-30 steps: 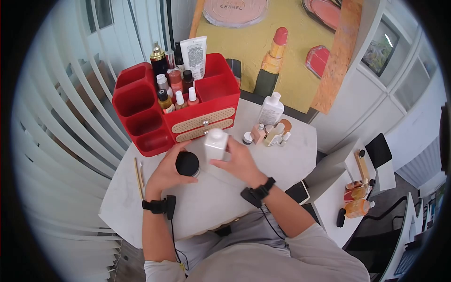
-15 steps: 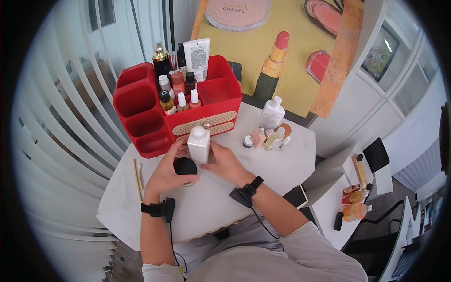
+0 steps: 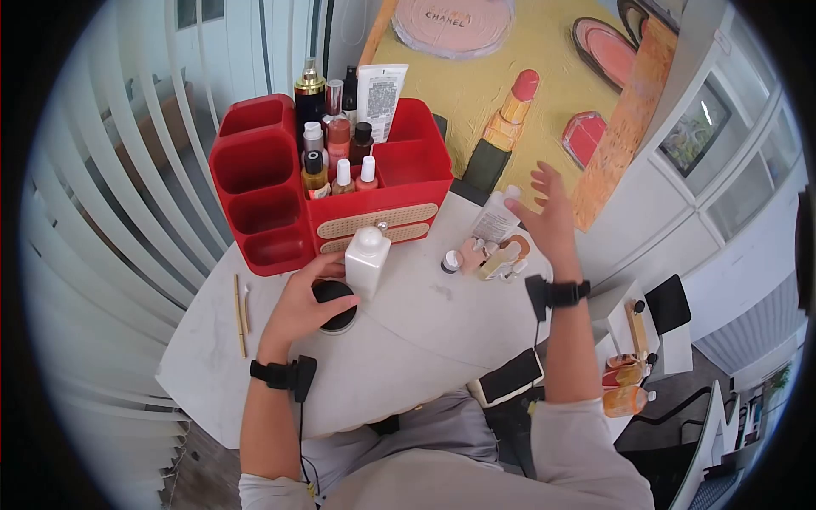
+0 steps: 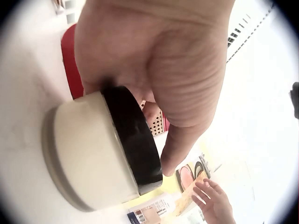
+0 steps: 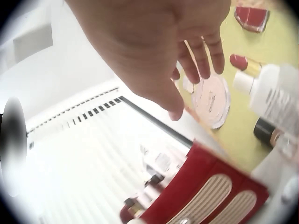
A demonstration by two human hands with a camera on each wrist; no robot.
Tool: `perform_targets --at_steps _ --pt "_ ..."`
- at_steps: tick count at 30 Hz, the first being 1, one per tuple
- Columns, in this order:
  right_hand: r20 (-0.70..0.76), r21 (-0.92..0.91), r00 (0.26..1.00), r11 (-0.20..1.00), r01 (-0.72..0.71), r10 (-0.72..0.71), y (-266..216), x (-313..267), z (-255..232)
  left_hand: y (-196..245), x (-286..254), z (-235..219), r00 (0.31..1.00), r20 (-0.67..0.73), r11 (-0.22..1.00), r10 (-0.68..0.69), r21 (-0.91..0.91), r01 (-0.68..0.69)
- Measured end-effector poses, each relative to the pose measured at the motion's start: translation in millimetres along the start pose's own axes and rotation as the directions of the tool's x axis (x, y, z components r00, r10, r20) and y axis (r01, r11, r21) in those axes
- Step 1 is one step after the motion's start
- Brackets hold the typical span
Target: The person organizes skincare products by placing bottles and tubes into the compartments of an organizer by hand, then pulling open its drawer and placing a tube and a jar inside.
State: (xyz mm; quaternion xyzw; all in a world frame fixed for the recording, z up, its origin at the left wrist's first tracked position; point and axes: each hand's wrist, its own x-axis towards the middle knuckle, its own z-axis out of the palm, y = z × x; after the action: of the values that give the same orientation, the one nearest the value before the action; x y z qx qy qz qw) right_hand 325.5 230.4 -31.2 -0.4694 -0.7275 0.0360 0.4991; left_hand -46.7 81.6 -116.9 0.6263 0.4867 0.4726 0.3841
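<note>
My left hand [image 3: 296,308] curls round a cream jar with a black lid [image 3: 335,304] on the white table; the left wrist view shows the jar's cream side [image 4: 91,149] close up. Just beyond the jar a square white bottle [image 3: 368,262] stands upright, in front of the red organizer's drawers. My right hand [image 3: 548,212] is raised with fingers spread and holds nothing, close to a clear labelled bottle with a white cap [image 3: 495,218]. In the right wrist view that bottle [image 5: 278,95] is beside the empty hand [image 5: 187,51].
The red organizer [image 3: 255,161] at the back left holds several bottles and a white tube [image 3: 380,100]. Several small bottles [image 3: 495,260] and a small jar [image 3: 451,261] stand at the right. Two thin sticks [image 3: 239,316] lie at the left. A painting [image 3: 476,93] leans behind.
My right hand has let go of the white bottle, which it had set down by the jar, and has moved right and up to the clear bottle. My left hand stays on the jar.
</note>
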Motion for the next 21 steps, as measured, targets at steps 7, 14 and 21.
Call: perform_targets --at_steps 7,14,21 --pt "0.537 -0.098 0.825 0.984 -0.151 0.18 34 36 18 -9 0 -3 1.0 0.012 0.999 -0.008 -0.052 0.008" --pt "0.597 -0.039 0.795 0.993 -0.109 0.111 19 44 42 -3 -1 -2 0.995 0.093 0.999 -0.024 -0.032 0.027" --pt "0.638 0.037 0.768 0.995 -0.097 0.051 16 42 50 -1 -1 -3 0.989 0.151 0.999 0.002 -0.041 0.004"
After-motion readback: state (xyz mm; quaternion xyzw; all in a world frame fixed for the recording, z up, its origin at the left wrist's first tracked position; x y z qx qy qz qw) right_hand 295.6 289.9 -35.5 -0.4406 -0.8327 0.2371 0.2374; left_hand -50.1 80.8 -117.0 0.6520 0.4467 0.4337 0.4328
